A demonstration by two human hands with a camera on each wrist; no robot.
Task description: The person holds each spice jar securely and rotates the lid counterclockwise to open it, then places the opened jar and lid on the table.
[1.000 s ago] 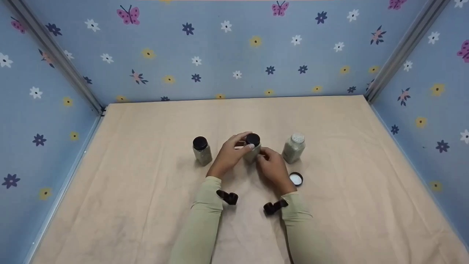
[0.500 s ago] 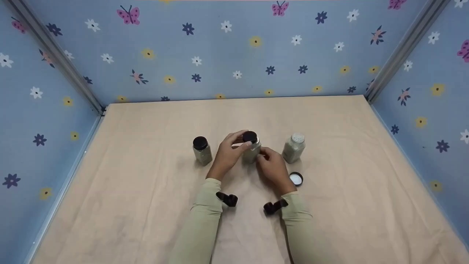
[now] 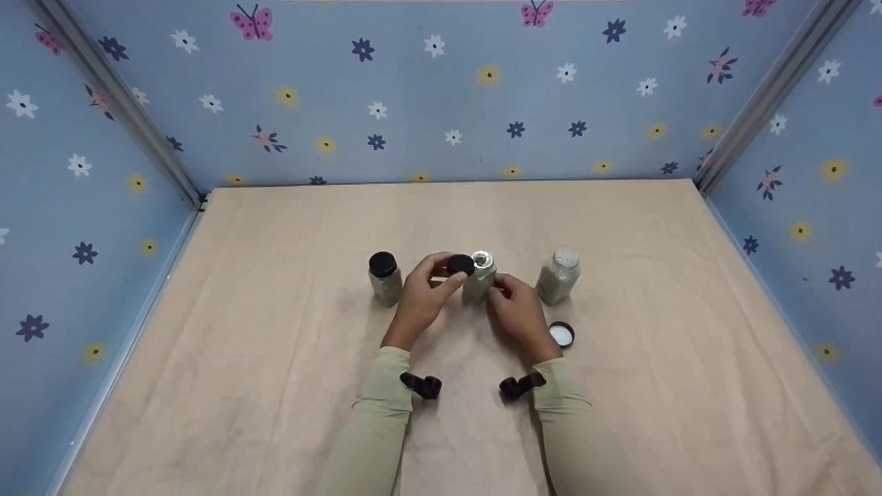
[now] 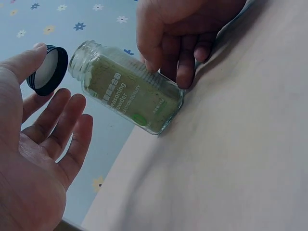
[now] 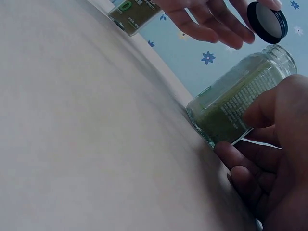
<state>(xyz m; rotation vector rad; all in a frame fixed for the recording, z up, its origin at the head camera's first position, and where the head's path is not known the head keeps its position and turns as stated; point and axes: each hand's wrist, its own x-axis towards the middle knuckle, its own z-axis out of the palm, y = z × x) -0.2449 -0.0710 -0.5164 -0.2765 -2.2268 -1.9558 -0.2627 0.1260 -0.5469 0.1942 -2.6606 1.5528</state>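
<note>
Left hand (image 3: 420,296) grip pinching black lid (image 3: 460,265), just left of open jar (image 3: 479,286); right hand (image 3: 518,308) grip pinching jar low, upright on desk (image 3: 289,358); best brace jar firmly, keep lid from knocking it

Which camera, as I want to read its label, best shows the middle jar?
The left wrist view: the middle jar shows its large print there, mostly legible. The right wrist view shows small print, partly behind the right hand. The head view shows it small, from above, label unreadable.
</note>
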